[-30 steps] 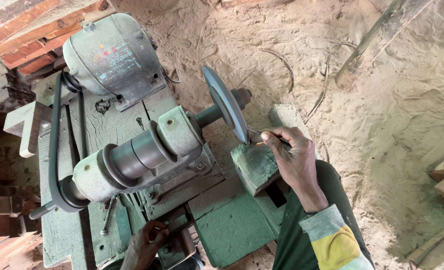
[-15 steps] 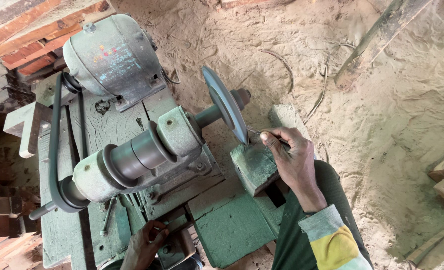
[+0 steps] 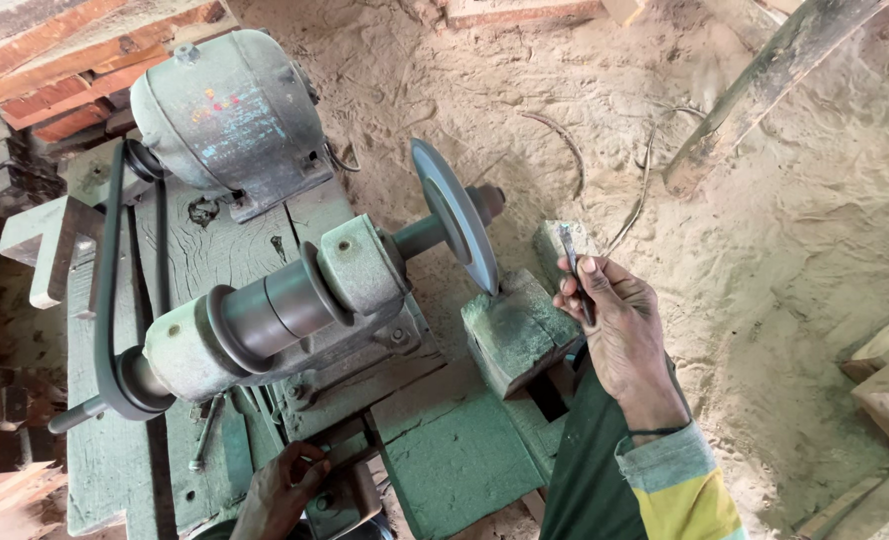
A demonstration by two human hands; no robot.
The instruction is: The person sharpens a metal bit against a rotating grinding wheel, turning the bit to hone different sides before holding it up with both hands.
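A person at a belt-driven grinding wheel, holding a small metal blade.

Head view: the right hand [image 3: 615,330] pinches a thin dark blade [image 3: 576,270] between thumb and fingertips, just right of the grinding wheel [image 3: 455,215] and above the green block [image 3: 515,330], apart from both. The blade's long axis runs nearly upright, tip pointing up and away. For a clean grind it seems wise to brace the hand on the block and touch the wheel lightly. The left hand [image 3: 280,490] curls on the bench's [image 3: 105,470] lower edge; what it grips I cannot tell.

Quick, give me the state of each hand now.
Left hand: resting on the green bench, grip unclear.
Right hand: closed on a thin metal blade.
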